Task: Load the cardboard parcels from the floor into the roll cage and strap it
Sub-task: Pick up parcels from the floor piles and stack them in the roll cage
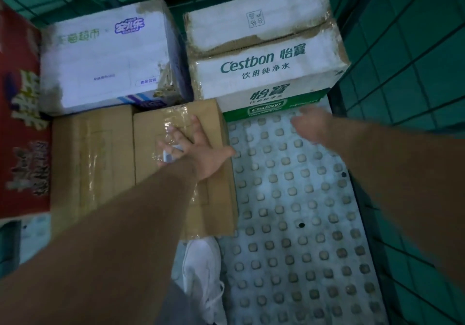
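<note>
Several parcels sit inside the roll cage. My left hand [193, 148] lies flat, fingers spread, on the taped top of a brown cardboard box [214, 191]. A second brown box [93, 163] stands to its left. Behind them are a white box with purple print [105, 58] and a white Cestbon water box [266, 55] on a green-edged one [271, 108]. My right hand [312, 126], blurred and with fingers extended, hovers over the studded cage floor [297, 214] near the Cestbon boxes.
A red printed carton [22, 128] stands at the left edge. Green wire mesh walls [402, 78] close the cage at the back and right. A white shoe [201, 269] shows by the front edge of the brown box.
</note>
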{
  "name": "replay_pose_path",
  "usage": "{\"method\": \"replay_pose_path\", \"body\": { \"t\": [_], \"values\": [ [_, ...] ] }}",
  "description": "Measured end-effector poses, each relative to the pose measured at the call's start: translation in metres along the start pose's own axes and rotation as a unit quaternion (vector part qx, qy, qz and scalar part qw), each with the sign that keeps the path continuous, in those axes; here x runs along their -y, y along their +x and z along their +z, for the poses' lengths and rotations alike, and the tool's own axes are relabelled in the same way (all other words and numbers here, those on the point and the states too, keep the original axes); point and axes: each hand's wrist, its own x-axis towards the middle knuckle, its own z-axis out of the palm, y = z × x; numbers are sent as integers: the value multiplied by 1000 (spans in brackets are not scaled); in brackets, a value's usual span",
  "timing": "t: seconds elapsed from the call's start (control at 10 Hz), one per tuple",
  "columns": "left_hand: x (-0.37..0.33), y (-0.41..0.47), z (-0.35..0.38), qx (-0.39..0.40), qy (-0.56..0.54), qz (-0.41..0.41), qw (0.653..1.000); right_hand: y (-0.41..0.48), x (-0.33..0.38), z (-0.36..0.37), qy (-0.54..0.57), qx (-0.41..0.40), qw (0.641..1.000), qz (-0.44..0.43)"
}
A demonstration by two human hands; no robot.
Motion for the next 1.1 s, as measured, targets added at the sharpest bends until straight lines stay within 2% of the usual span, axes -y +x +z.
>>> {"method": "replay_pose_path", "body": {
  "t": [0.1, 0.2, 0.3, 0.4, 0.5, 0.6, 0.8, 0.9, 1.0, 1.1],
  "values": [
    [17, -21, -18, 5, -175, 3, 985, -67, -23, 49, -167, 151, 971, -82],
    [63, -71, -6, -25, -276, -5, 961, -182, -47, 100, -124, 285, 948, -70],
    [95, -189, 14, 46, -269, -28, 962, -281, -59, 133, -129, 293, 947, -35],
    [124, -306, 34, 117, -301, -40, 945, -376, -55, 151, -136, 325, 936, -27],
    [137, -401, 44, 83, -399, -76, 910, -449, -45, 135, -8, 332, 942, 40],
    [147, -474, 52, 61, -536, -124, 833, -491, -42, 118, -83, 353, 932, -22],
    [219, -585, 62, -16, -580, -171, 796, -546, -13, 81, -157, 275, 947, -65],
    [258, -613, 69, -33, -571, -195, 797, -557, -1, 80, -173, 257, 948, -71],
    [303, -649, 91, -47, -578, -222, 784, -582, 6, 107, -180, 251, 947, -93],
    [342, -685, 128, -65, -602, -257, 753, -617, 6, 146, -207, 242, 941, -116]
  ]
}}
